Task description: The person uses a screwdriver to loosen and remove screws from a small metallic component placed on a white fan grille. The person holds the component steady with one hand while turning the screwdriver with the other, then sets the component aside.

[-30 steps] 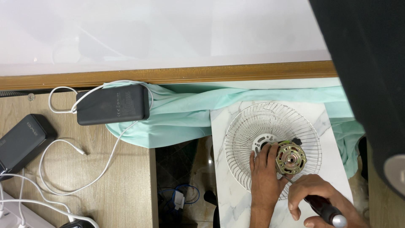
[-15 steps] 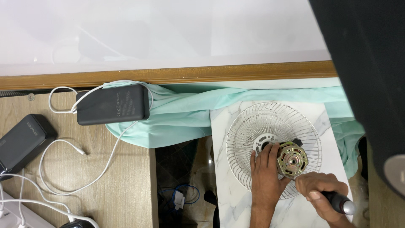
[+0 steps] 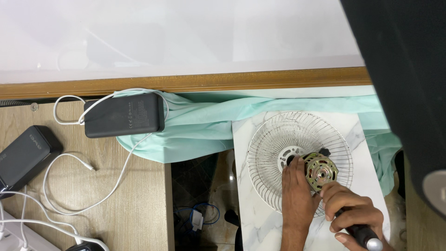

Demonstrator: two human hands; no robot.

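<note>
A small fan motor [image 3: 320,171] is being worked on over a round wire fan guard [image 3: 297,160] at the lower right of the frame.

The guard is laid flat on a white marbled board [image 3: 260,218]. The motor is steadied at its left side by the left hand [image 3: 297,195], fingers curled against it. A dark-handled screwdriver [image 3: 360,232] is gripped in the closed right hand [image 3: 350,214], its tip hidden near the motor. The motor is judged heavy and rigid, best held by its metal body; the thin guard wires look light and easily bent. A mint-green cloth [image 3: 200,125] is spread above, and a black power bank [image 3: 124,115] with white cable [image 3: 69,204] is seen at upper left.
</note>
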